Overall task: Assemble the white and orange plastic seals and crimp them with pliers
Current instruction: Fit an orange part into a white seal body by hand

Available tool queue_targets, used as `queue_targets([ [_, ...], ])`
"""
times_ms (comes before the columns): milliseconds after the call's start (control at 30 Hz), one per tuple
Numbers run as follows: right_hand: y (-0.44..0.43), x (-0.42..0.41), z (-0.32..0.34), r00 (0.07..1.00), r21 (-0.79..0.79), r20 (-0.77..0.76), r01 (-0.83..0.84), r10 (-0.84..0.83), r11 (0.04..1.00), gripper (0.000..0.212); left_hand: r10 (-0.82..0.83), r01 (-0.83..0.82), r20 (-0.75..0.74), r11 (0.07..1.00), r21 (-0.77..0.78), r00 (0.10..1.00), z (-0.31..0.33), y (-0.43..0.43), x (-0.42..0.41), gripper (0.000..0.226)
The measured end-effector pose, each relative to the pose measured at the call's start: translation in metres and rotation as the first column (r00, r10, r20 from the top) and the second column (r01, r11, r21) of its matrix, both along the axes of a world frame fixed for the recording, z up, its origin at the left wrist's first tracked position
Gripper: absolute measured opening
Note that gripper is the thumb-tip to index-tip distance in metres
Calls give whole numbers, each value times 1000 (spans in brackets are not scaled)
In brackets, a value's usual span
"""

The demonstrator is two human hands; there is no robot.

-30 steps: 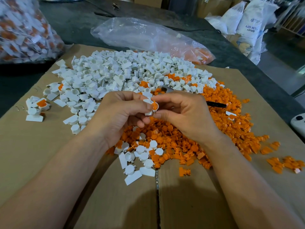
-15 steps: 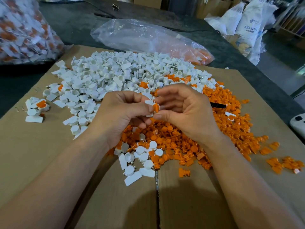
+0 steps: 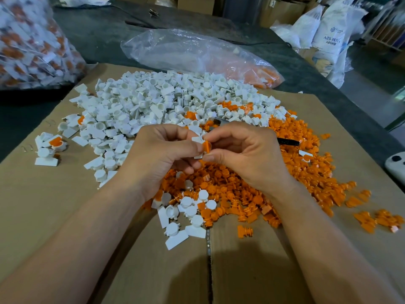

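Note:
My left hand [image 3: 162, 157] pinches a white seal body [image 3: 198, 140] between thumb and fingers, above the parts. My right hand [image 3: 245, 154] pinches an orange insert [image 3: 206, 147] that sits against that white body. A big heap of white seal bodies [image 3: 153, 108] lies behind my hands, and a heap of orange inserts [image 3: 274, 185] spreads under and to the right of them. The pliers lie behind my right hand: a metal jaw [image 3: 218, 122] and a black handle [image 3: 288, 141] show, the middle is hidden.
All lies on a cardboard sheet [image 3: 43, 205] over a dark table. A few joined seals [image 3: 51, 145] sit at the left. A full bag of seals [image 3: 32, 44] stands back left, a clear bag [image 3: 186, 53] behind the heap, a white device [image 3: 395, 165] at the right edge.
My right hand's fingers have curled back around the orange insert after opening a little. Both hands stay together at the same place.

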State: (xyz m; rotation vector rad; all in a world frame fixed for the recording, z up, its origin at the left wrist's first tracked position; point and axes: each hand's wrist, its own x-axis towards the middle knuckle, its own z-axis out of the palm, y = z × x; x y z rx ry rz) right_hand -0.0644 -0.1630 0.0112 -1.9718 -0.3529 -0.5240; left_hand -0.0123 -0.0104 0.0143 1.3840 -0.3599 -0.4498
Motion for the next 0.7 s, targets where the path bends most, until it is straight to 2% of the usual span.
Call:
queue_targets([
  [233,-3,-2,5,996,-43,-84,29,-32,999,30,19,-19,-15,1000,-3,1000,0,0,0,15],
  [333,-21,-4,16,947,-130,-170,253,-273,959,27,43,-44,-52,999,-25,998,0,0,2,17],
  [433,-52,-7,24,811,-337,-247,442,-531,832,22,45,-47,-62,999,-28,997,-1,1,2,16],
  [533,-70,-7,22,685,-579,-310,415,-659,702,50,53,-55,-65,998,-30,996,-1,0,3,16],
  [633,-65,-3,16,646,-728,-369,247,-668,640,78,55,-57,-70,998,-34,996,-1,-1,4,16],
  [700,-62,0,11,614,-814,-377,138,-694,565,92,52,-54,-69,998,-34,996,-2,-1,4,15],
])
